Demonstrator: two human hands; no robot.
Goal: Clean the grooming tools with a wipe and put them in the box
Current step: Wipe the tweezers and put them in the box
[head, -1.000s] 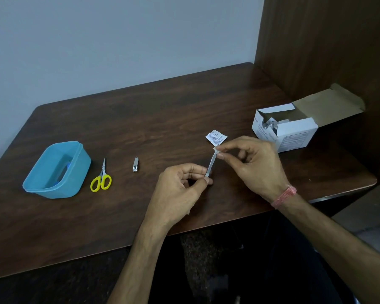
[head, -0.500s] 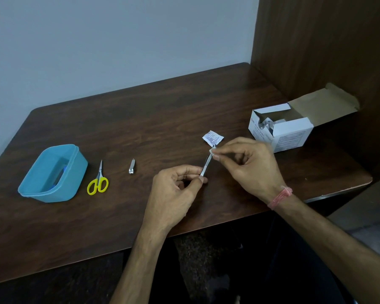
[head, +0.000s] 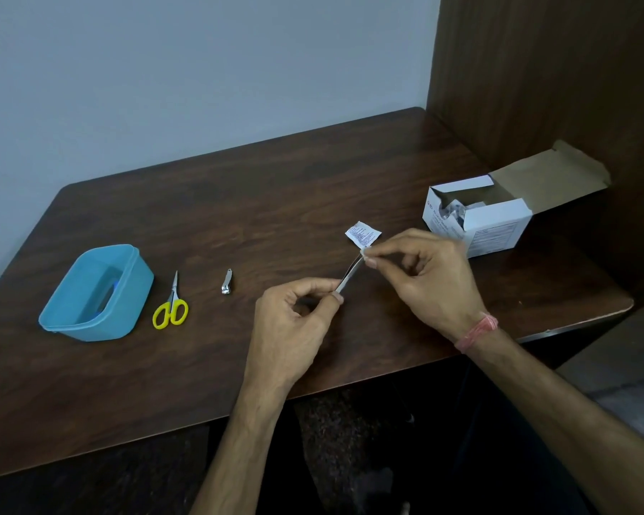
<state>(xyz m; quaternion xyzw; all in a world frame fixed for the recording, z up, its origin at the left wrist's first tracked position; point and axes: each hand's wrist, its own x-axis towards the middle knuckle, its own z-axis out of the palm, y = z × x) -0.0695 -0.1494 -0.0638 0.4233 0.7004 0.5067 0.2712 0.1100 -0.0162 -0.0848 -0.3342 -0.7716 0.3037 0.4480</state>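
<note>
Left hand pinches the lower end of a slim silver metal tool; right hand has its fingers pressed on a small white wipe at the tip. Behind them, a torn white sachet lies on the dark wooden worktop (blue print, unreadable). Blue plastic box, yellow-handled scissors and small silver nail clipper sit left; the white cardboard carton has illegible lettering.

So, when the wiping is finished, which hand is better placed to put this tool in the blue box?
Probably the left hand: it grips the tool and is nearer the blue box; the right hand pinches the wipe.
</note>
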